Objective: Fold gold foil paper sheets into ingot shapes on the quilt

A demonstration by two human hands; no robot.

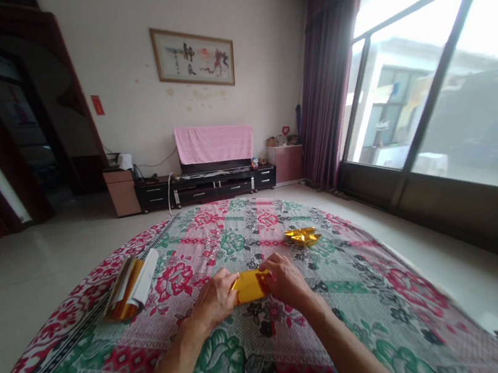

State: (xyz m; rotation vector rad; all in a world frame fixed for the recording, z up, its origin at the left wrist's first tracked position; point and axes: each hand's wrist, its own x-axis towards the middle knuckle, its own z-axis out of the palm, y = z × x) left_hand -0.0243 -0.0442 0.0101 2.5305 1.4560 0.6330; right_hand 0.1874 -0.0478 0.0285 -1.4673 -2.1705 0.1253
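A folded sheet of shiny gold foil paper lies low over the flowered cloth, stretched between my two hands. My left hand grips its left end, thumb and fingers pressed together. On the other end, my right hand has its fingers closed, the tips bent over the edge. Just beyond the right hand sit folded gold foil pieces on the cloth. Off to the left is a curled stack of gold and white paper sheets.
A floral cloth covers the round surface before me. Across the tiled floor stands a low black cabinet, with a pink towel draped over a screen. Large windows and a purple curtain line the right side.
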